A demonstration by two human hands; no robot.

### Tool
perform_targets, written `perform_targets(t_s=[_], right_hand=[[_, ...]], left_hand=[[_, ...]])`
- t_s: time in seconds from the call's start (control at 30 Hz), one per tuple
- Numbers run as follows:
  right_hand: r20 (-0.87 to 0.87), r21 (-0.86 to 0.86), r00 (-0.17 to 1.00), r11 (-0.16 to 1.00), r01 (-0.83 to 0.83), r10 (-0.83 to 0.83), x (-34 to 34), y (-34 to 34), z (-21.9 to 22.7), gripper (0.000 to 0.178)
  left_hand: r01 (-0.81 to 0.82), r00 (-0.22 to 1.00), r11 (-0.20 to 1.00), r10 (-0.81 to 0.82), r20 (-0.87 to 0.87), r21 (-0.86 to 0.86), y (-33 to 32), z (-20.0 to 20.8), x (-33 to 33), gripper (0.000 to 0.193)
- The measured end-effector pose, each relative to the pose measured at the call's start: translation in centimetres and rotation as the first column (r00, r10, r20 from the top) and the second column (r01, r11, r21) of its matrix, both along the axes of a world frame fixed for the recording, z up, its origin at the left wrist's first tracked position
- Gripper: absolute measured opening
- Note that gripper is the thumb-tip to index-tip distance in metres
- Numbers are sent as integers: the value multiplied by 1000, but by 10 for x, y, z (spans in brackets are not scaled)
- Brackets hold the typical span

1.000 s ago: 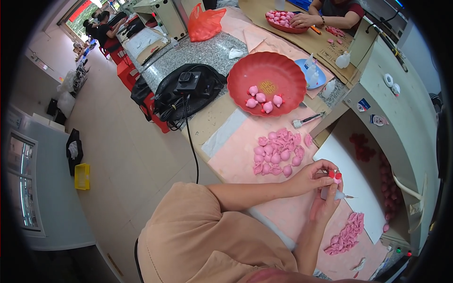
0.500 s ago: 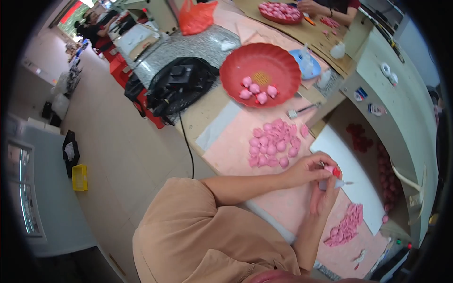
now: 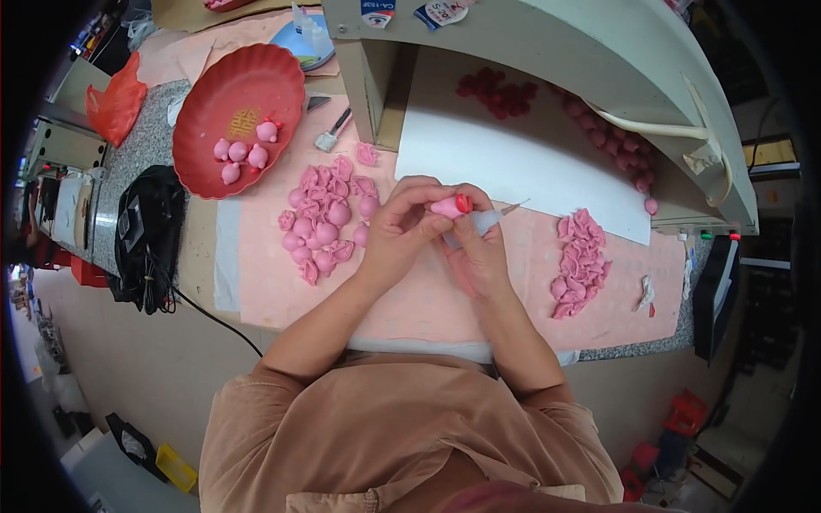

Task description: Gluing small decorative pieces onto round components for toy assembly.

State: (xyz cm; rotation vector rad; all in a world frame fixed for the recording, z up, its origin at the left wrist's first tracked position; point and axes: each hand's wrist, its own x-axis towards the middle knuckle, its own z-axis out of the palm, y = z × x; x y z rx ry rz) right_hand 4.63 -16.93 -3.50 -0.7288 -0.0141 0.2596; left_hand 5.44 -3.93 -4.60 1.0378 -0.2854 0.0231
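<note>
My two hands meet over the pink work cloth. My left hand has its thumb and fingers closed on a small pink figure with a red top. My right hand is closed around a small translucent bottle with a thin needle tip, which points away to the right. Its fingers also reach the figure's red end. Left of my hands lies a heap of pink balls and frilled pink pieces. Another pile of frilled pink pieces lies on the right.
A red scalloped dish holding several pink figures stands at the far left, near a flat brush. A grey cabinet arches over a white board ahead. A black mesh basket with a cable sits left.
My head view has swung to the right, so the table and cabinet now sit squarely ahead. Both hands stay together on the pink figure and the bottle.
</note>
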Motion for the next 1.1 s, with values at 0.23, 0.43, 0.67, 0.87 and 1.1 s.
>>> perform_targets(t_s=[0.23, 0.43, 0.67, 0.87, 1.1], right_hand=[[-23, -35, 1000, 999, 19, -20, -8, -4, -7, 34], [-12, -99, 999, 994, -47, 46, -7, 15, 10, 31], [-12, -204, 1000, 979, -21, 19, 5, 50, 7, 30], [16, -244, 1000, 970, 5, -1, 7, 47, 9, 43], [-39, -174, 998, 983, -50, 44, 5, 57, 2, 22]], left_hand=[[-71, 995, 985, 81, -55, 160, -5, 7, -12, 29], [-88, 996, 959, 91, 1, 270, 25, 28, -21, 32], [-23, 974, 998, 8, -226, -60, 43, 8, -12, 30], [-9, 975, 989, -24, -221, -150, 52, 25, -8, 22], [-68, 964, 977, 12, -264, -202, 53, -3, -12, 20]])
